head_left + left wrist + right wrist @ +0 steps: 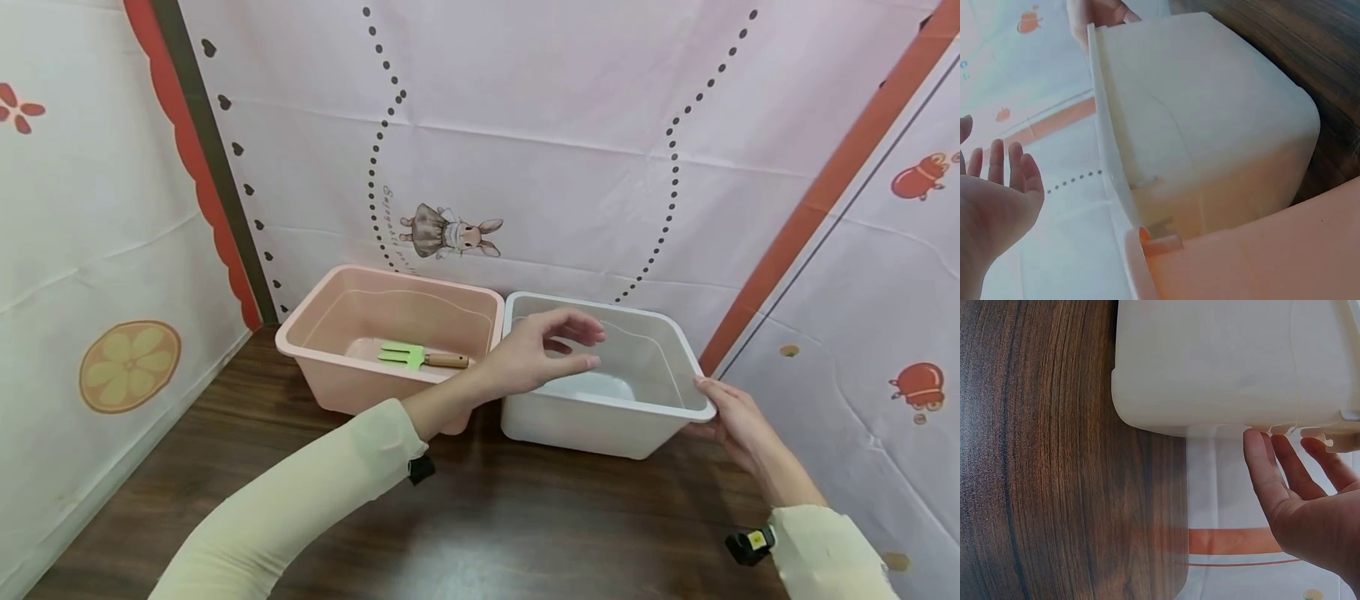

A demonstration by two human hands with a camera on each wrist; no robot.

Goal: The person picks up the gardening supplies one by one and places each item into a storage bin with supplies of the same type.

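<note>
A white plastic bin (592, 425) stands on the wooden table, right of a pink bin (390, 385). At its right end my right hand (738, 417) grips the rim, thumb on top and fingers underneath. The right wrist view has that hand's fingers (1260, 456) against the outside of the white bin (1222, 369). Above the white bin's near-left part hovers my left hand (536, 354), its fingers loosely bent and holding nothing. Inside the pink bin lies a small green garden fork (408, 356) with a wooden handle.
A printed cloth (540, 167) hangs behind both bins, and more cloth covers the left and right sides. Dark wood-grain table surface (480, 517) extends in front of the bins.
</note>
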